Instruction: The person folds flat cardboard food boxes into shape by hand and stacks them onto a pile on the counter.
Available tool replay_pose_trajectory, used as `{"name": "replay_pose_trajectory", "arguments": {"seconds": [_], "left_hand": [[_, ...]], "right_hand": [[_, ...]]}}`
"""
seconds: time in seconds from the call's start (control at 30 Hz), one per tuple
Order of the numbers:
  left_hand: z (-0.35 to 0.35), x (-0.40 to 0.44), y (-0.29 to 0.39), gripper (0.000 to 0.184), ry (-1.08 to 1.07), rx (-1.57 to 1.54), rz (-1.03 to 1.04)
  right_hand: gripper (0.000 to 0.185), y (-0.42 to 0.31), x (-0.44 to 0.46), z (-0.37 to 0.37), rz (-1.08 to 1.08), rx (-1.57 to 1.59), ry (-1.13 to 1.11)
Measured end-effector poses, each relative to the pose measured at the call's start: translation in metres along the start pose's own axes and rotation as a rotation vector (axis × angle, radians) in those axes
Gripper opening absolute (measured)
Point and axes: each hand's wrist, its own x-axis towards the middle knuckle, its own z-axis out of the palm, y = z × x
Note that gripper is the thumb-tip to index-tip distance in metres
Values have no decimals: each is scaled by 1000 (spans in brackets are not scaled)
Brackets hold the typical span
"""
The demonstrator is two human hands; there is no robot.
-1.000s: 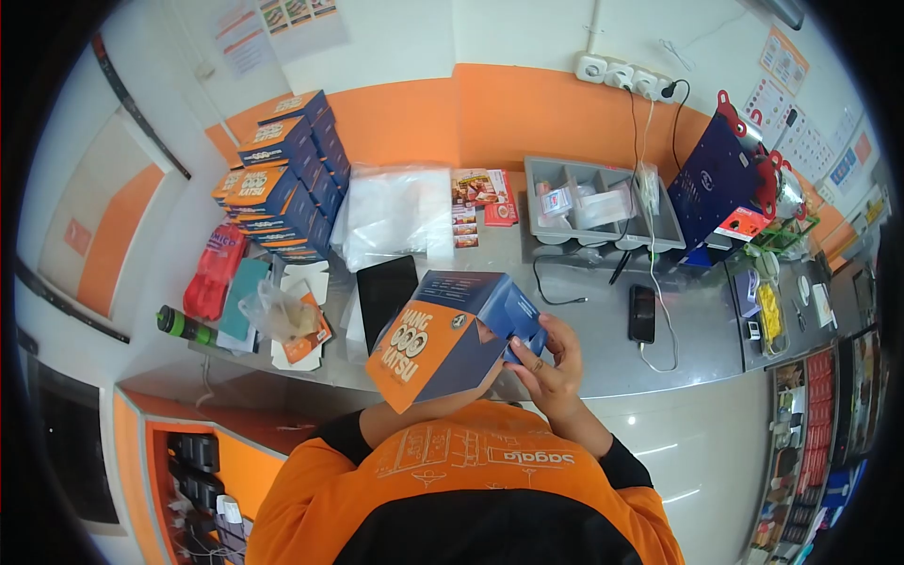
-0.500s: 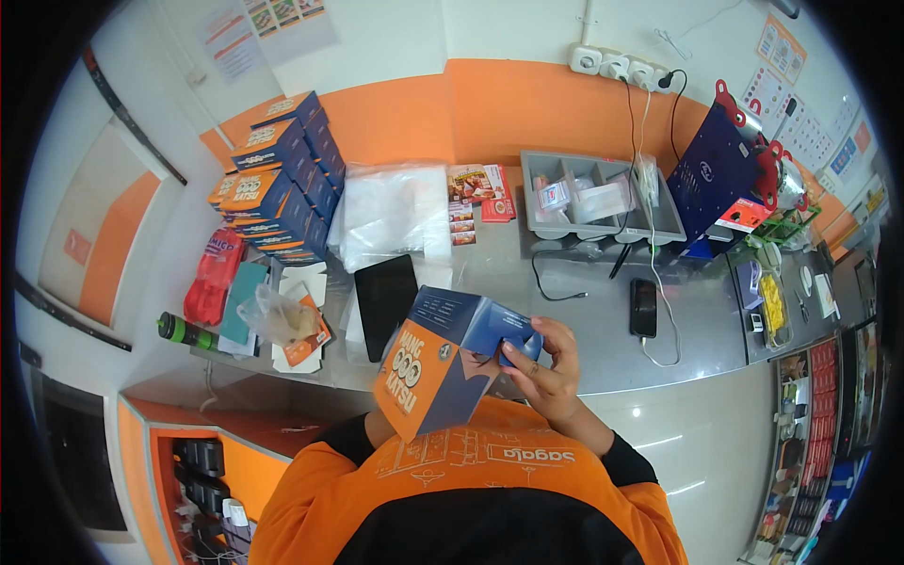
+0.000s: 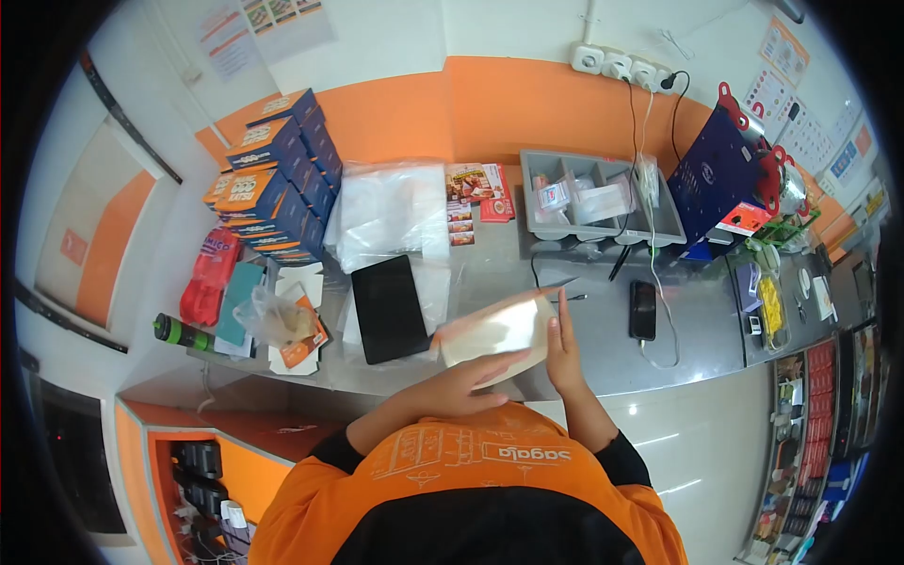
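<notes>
A carton (image 3: pixel 499 334) is held between my two hands over the counter's front edge, its pale inner or bottom face turned up and slightly blurred. My left hand (image 3: pixel 471 384) lies against its lower left side, fingers stretched along it. Upright at the carton's right side is my right hand (image 3: pixel 562 350), its fingers extended and pressed to the edge. The printed orange and blue faces are mostly out of sight. A black tablet (image 3: pixel 389 309) lies just left of the carton.
Stacked blue and orange boxes (image 3: pixel 273 179) stand at the back left, beside clear plastic bags (image 3: pixel 391 212). A grey divided tray (image 3: pixel 603 231), a phone (image 3: pixel 643 311) with a cable and a dark blue stand (image 3: pixel 711 179) are on the right. A green bottle (image 3: pixel 184 333) lies left.
The carton has turned from its printed faces to a pale face. My left hand has come out from behind it, and my right hand has straightened along its side.
</notes>
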Motion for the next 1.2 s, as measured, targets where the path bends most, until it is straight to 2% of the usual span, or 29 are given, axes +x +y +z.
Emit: {"name": "replay_pose_trajectory", "arguments": {"seconds": [0.1, 0.13, 0.17, 0.23, 0.3, 0.37, 0.4, 0.47, 0.57, 0.67, 0.77, 0.87, 0.9, 0.93, 1.0, 1.03, 1.13, 1.17, 1.2], "left_hand": [[-73, -53, -48, 54, -293, -522, 150], [-87, -59, -53, 54, -311, -741, 291], [-100, -65, -57, 54, -363, -962, 432], [-126, -71, -47, 62, -2, -1026, 618], [-130, -66, -23, 78, 356, -593, 378], [-110, -34, 3, 94, 425, -163, 27], [-99, -21, 14, 117, 358, -200, -43], [-90, -2, 15, 129, 229, -80, -49], [-81, 12, 19, 137, 132, -208, 23], [-78, 15, 22, 137, 129, -110, -64], [-70, 16, 18, 112, 209, -48, -140], [-74, 23, 17, 80, 206, 78, -332], [-70, 23, 18, 53, 316, 151, -327], [-75, 22, 5, 49, 468, 188, -414], [-83, 21, -1, 48, 644, -41, -433], [-87, 17, -1, 48, 674, -259, -398], [-86, 7, 5, 51, 702, -534, -360], [-88, 5, 3, 50, 607, -654, -307], [-87, 4, -1, 50, 622, -634, -368]], "right_hand": [[59, 21, 6, -22, 344, 224, -49], [60, 29, 8, -27, 460, 300, -67], [59, 36, 7, -30, 445, 311, -74], [61, 32, 8, -39, 509, 346, -201], [62, 22, 9, -41, 572, 358, -324], [64, 11, 13, -38, 626, 345, -429], [64, 10, 15, -37, 647, 319, -462], [65, 6, 18, -35, 689, 264, -522], [65, 3, 19, -31, 682, 235, -582], [66, 3, 16, -29, 694, 200, -571], [67, 0, 16, -29, 680, 170, -573], [72, -15, 14, -27, 657, 51, -555], [73, -23, 12, -27, 641, 53, -542], [74, -32, 10, -26, 625, 54, -528], [75, -33, 10, -32, 588, 133, -482], [74, -25, 14, -41, 566, 210, -449], [69, 6, 32, -60, 436, 425, -332], [66, 5, 35, -60, 383, 494, -287], [64, 5, 36, -58, 316, 550, -284]]}}
